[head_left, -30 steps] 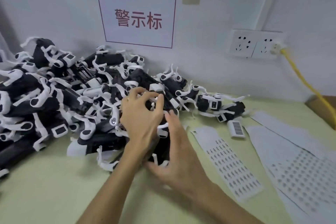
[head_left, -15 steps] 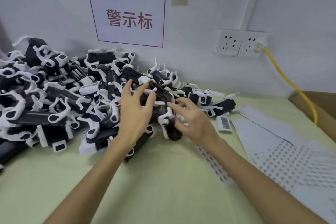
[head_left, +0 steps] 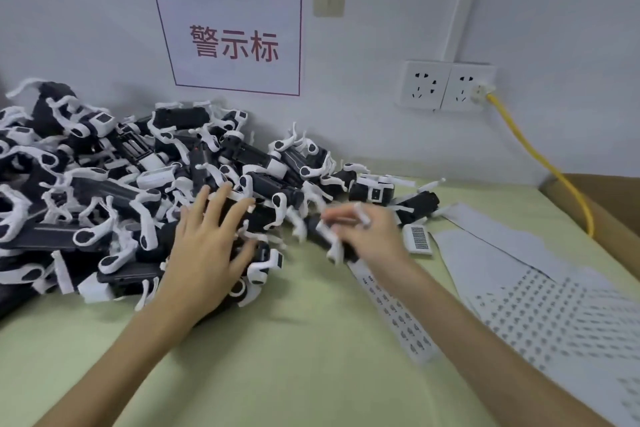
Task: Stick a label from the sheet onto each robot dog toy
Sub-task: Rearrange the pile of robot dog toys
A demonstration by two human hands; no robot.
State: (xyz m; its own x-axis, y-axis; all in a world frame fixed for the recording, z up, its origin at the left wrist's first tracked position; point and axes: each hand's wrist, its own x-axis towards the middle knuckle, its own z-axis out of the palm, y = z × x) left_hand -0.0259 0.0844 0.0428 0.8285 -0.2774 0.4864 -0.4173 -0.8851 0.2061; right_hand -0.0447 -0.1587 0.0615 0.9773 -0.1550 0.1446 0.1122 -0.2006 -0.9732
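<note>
Head view
Toy pile: black-and-white robot dog toys heaped against the wall.
Left hand: fingers spread flat, pressing on the pile's right edge.
Right hand: blurred, grasping one toy just right of the pile.
Label sheet: right of the pile, under the right forearm.

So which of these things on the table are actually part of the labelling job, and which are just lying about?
Part of the job:
- pile of robot dog toys
- toy gripped in the right hand
- label sheet under the right arm
- left hand resting on the pile

Just lying about:
- wall sign
- sockets
- yellow cable
- cardboard box
</note>
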